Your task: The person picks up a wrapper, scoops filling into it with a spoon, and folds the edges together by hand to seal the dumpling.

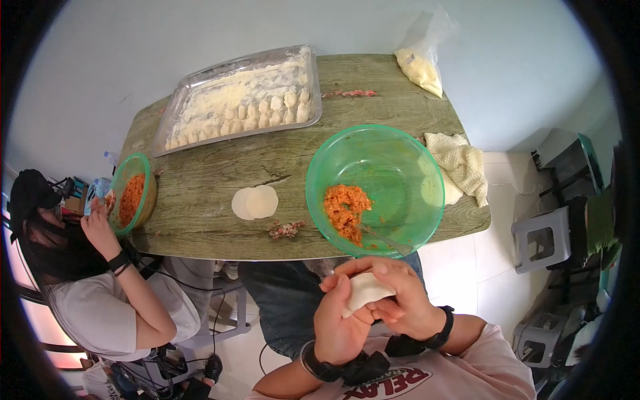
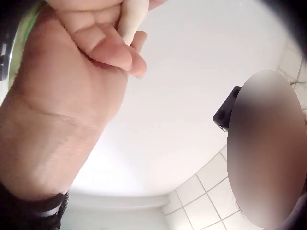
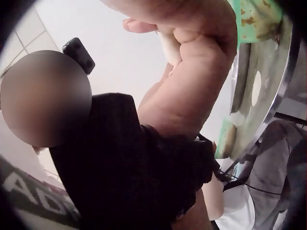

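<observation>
In the head view a pale, folded dumpling (image 1: 368, 292) sits between both hands, close past the table's front edge. My left hand (image 1: 339, 325) grips it from one side, thumb along its face. From the other side my right hand (image 1: 408, 297) curls its fingers round it and hides part of it. Both wrist views show a strip of white dough (image 2: 133, 19) among the curled fingers. A large green bowl (image 1: 393, 150) stands just beyond the hands, with orange filling (image 1: 345, 208) and a spoon (image 1: 387, 239) in it. Two round dough wrappers (image 1: 255, 203) overlap on the table.
A floured metal tray (image 1: 319, 100) with rows of dumplings lies at the back of the table (image 1: 220, 167). At left, another person (image 1: 127, 293) is by a smaller bowl of filling (image 1: 133, 197). A cloth (image 1: 460, 163) and a plastic bag (image 1: 421, 67) lie at right.
</observation>
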`<state>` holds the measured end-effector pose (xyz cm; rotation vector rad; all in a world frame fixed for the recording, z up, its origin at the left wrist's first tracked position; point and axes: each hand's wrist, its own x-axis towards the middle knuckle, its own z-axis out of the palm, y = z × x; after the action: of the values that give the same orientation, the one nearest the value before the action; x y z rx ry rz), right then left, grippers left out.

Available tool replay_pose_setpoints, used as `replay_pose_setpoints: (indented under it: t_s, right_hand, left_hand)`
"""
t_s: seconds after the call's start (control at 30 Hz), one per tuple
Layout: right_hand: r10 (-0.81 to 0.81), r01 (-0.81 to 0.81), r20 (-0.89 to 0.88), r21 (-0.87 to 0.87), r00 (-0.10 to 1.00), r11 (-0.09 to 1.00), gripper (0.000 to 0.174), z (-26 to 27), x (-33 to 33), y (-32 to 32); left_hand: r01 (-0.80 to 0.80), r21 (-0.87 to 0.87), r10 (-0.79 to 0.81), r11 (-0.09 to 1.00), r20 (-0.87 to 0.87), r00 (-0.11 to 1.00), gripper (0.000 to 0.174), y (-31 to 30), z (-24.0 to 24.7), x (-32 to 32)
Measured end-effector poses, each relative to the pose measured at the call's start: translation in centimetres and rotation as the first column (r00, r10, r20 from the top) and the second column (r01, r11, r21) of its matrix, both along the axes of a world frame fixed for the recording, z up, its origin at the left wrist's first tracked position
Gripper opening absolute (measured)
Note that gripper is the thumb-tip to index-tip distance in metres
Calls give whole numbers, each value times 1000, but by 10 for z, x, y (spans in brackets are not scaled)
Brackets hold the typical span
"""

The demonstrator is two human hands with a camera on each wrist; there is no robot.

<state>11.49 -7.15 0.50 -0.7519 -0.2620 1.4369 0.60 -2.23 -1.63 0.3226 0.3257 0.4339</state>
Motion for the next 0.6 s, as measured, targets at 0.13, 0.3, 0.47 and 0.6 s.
replay_pose_setpoints:
  t_s: [0.13,0.3,0.47,0.6]
  right_hand:
    - [38,-39,-15,-78,999,996,37,0,6,-1]
    - [2,5,61,-113,998,994,33,-7,7,-2]
    - [33,-6,215,-126,976,992,28,0,11,-2]
    - [-10,60,359,-129,933,990,23,-7,8,-6]
  left_hand:
    - [-5,14,6,1000,-17,1000,51,-1,-5,0]
    - [5,106,10,994,-138,990,51,1,2,4]
    - [28,241,30,970,-232,972,52,1,8,7]
    - [-23,326,116,945,-271,955,48,-2,5,11]
